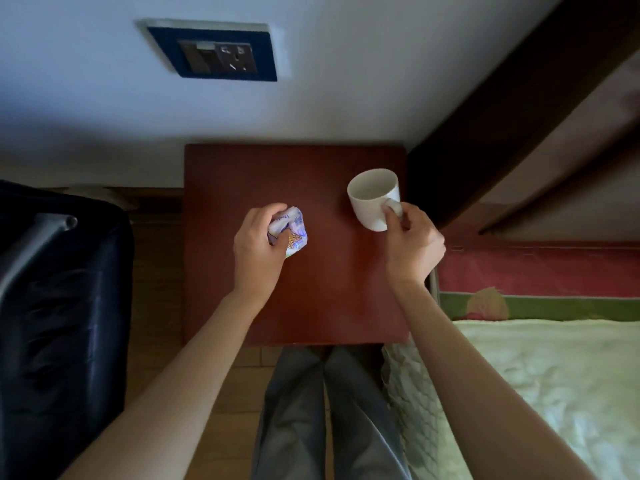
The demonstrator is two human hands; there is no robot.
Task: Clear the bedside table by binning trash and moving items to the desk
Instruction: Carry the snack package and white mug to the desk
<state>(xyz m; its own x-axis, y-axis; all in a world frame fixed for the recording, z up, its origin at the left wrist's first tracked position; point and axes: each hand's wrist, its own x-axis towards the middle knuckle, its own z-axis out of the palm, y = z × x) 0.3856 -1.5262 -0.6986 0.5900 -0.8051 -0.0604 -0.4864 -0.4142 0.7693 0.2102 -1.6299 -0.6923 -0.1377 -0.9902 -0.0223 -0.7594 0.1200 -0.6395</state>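
Note:
A reddish-brown bedside table [311, 299] stands against the wall, seen from above. My left hand [258, 249] is closed around a crumpled white and purple wrapper [294, 228] near the table's middle. A white mug [372, 197] sits tilted at the table's right side, its mouth empty. My right hand [414, 242] pinches the mug's handle between thumb and fingers. Whether the mug still touches the tabletop is unclear.
A dark suitcase [59, 323] with a grey handle stands left of the table. A bed with a pale quilt [540, 393] and dark wooden headboard [502, 109] lies to the right. A wall socket [216, 53] is on the white wall. My legs [325, 414] stand before the table.

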